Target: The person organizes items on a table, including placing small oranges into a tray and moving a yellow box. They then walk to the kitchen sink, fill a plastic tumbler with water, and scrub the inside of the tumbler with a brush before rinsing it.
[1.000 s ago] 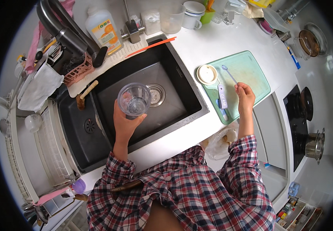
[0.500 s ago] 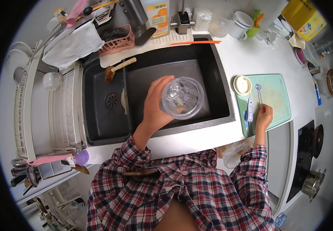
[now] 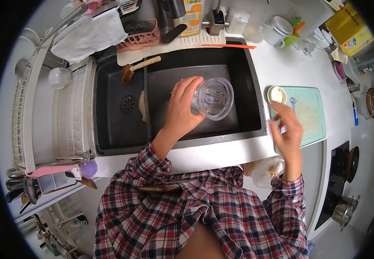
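Note:
My left hand [image 3: 181, 105] is wrapped round a clear, round-mouthed cup [image 3: 218, 99], tilted with its mouth to the right above the large sink basin. Nothing else shows clearly inside the cup. My right hand [image 3: 290, 134], slightly smeared by motion, hovers at the left side of the green cutting board [image 3: 312, 113] with thumb and fingers apart and nothing visible between them. Just beyond its fingertips lies a round cream-coloured lid [image 3: 277, 94]. A slim spoon with a small round head [image 3: 293, 101] lies on the board, its handle partly hidden by my right hand.
The black double sink [image 3: 118, 146] spans the counter's middle. A wooden-handled brush [image 3: 146, 64] rests across its divider, and orange chopsticks [image 3: 230, 45] lie along the back rim. A white dish rack [image 3: 31, 129] stands left. Mugs [image 3: 277, 32] and a yellow box [image 3: 347, 26] line the back right.
My right hand has let go of the slim spoon on the board, lifted and moved left, fingers spreading. My left hand has tipped the cup further to the right.

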{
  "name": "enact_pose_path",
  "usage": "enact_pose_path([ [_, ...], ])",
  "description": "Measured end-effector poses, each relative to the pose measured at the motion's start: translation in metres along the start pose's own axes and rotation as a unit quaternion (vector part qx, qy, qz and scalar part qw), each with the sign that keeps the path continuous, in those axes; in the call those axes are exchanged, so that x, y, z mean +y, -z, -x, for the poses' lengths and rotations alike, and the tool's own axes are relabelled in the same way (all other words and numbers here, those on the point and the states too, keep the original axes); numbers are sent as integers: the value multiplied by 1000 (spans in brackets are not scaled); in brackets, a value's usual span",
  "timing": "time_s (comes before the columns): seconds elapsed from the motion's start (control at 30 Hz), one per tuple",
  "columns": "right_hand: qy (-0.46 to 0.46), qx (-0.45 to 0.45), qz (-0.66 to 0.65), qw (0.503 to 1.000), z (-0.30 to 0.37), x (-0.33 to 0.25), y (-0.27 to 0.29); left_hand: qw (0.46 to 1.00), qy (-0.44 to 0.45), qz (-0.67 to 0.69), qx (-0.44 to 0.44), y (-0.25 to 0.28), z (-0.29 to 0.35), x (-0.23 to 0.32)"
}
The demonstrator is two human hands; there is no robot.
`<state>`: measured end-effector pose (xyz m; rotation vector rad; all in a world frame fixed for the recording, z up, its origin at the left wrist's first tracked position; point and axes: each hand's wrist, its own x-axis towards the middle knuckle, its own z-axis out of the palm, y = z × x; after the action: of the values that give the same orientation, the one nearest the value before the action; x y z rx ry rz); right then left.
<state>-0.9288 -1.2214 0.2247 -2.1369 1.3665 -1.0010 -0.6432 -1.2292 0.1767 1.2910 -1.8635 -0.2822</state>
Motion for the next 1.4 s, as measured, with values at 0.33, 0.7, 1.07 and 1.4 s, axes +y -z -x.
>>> enact_pose_path([
  [0.33,72,-498,-29,864,-51,-22,-80,996,-53,10,-74,-5,0,-15],
  [0.7,338,-349,428,762,-92,2,-108,991,-16,17,-133,7,-14,-33],
  [1.07,-282,-485,-409,720,-66,-25,-122,997,8,-22,-72,0,-2,-44],
  [1.4,443,-258,344,787,-95,32,-112,986,1,18,-166,2,-9,-45],
])
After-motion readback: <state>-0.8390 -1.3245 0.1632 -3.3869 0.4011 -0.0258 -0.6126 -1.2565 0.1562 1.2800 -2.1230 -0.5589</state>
